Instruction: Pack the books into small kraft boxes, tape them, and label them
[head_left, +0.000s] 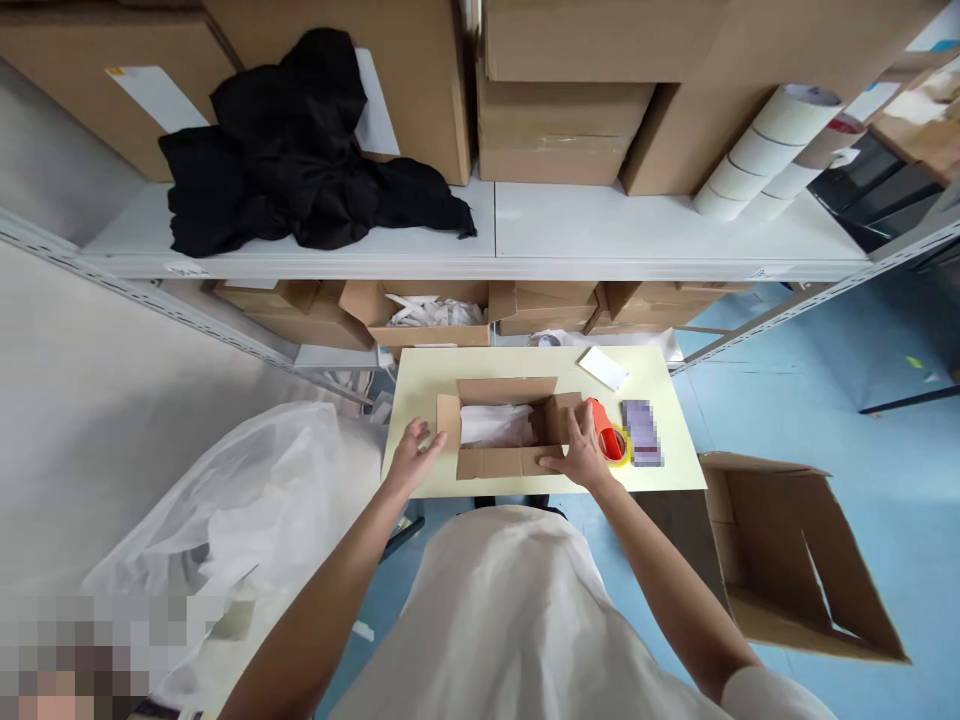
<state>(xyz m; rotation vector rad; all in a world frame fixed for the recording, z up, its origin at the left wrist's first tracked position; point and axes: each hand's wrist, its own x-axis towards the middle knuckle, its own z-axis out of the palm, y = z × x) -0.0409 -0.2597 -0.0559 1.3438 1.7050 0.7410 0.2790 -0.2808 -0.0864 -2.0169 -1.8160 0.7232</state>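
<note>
On the pale yellow table (pixel 420 365) stands a small cardboard box (pixel 495 463) with its flaps spread out. White paper or thin wrapping (pixel 495 425) lies inside; what is under it is hidden. My left hand (pixel 414 455) is beside the left flap, fingers apart and holding nothing; whether a fingertip touches the flap I cannot tell. Across the box, my right hand (pixel 583 452) rests on its right corner with spread fingers, the thumb by the front flap. Just right of that hand is a red tape dispenser (pixel 602 420) with a yellow-rimmed roll.
A blurred purple item (pixel 642 433) and a white pad (pixel 604 368) lie on the table. Behind are shelves with cartons (pixel 562 130), black cloth (pixel 300 160) and label rolls (pixel 765 150). A large carton (pixel 810 560) sits right, a plastic bag (pixel 247 510) left. Someone's pixelated head shows lower left.
</note>
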